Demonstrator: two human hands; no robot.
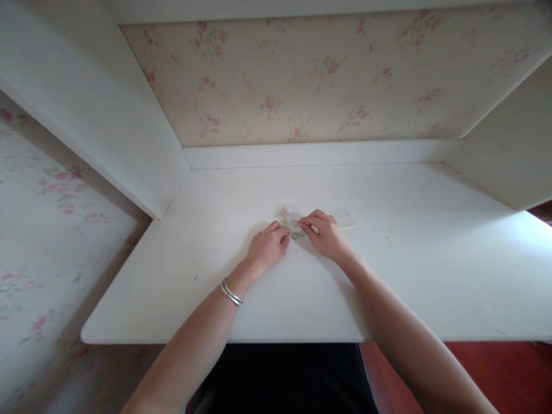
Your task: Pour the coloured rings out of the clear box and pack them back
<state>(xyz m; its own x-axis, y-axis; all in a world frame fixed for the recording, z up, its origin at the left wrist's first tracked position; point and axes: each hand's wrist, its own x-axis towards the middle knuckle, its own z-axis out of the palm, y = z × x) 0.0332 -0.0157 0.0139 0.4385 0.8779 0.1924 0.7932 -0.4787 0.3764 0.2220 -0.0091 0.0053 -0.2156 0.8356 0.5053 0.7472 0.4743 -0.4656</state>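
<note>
My left hand (268,246), with silver bangles (232,292) at its wrist, rests low over the desk, thumb and fingers pinched together; whatever they grip is too small to make out. Opposite it, my right hand (326,237) pinches a small, pale, see-through piece (295,223) whose kind I cannot tell. Between the hands lies a small greyish ring-shaped thing (295,236). Just behind them is a clear plastic packet (286,209) with small yellowish items in it. Another clear flat packet (344,218) lies beyond my right hand, partly covered by it.
The white desk (431,270) has a low back ledge (319,153) and side panels at left (107,103) and right (509,138). A tiny dark speck (195,278) lies left of my forearm. Floral wallpaper (302,86) covers the back wall.
</note>
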